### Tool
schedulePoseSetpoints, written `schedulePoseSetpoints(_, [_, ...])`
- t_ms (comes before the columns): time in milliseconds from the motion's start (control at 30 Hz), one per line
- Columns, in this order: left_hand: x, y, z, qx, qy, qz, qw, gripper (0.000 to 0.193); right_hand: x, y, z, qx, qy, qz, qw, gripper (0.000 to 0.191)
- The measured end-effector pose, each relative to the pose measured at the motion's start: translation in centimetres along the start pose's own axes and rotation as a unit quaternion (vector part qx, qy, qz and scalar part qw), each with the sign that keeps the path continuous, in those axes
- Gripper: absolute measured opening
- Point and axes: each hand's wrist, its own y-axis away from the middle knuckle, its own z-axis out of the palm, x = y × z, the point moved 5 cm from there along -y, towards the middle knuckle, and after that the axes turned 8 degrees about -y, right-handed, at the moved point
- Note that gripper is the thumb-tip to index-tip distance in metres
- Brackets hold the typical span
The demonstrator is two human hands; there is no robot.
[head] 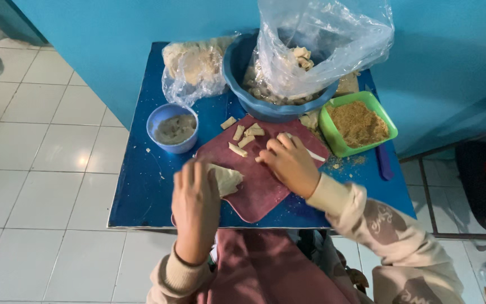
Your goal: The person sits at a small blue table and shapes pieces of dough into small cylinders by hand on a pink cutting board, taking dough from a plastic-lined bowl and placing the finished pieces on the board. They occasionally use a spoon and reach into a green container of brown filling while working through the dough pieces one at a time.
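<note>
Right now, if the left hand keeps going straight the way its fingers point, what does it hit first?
The left hand points up the table. First contact is probably the pale dough piece at its fingertips; beyond lies the small blue bowl. Depth is unclear from overhead.

L hand is pressing on dough on red board; R hand is gripping white knife nr cut pieces, blue tabletop.

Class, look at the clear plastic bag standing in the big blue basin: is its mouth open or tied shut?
Open. The plastic bag stands upright in the blue basin, its top spread wide, with pale pieces visible inside.
</note>
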Motion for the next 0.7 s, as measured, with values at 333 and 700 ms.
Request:
schedulePoseSetpoints(333, [-2.9,0.3,1.7,-0.147,0.046,-0.042,0.987,0.044,-0.3,-5.5,-1.3,0.045,-0.192,-0.011,0.980,0.030])
schedulePoseSetpoints(700, [-2.1,0.0,-1.1,-0.104,0.080,0.062,0.990,0.053,-6.1,-5.1,-1.3,-0.048,-0.268,-0.179,0.945,0.045])
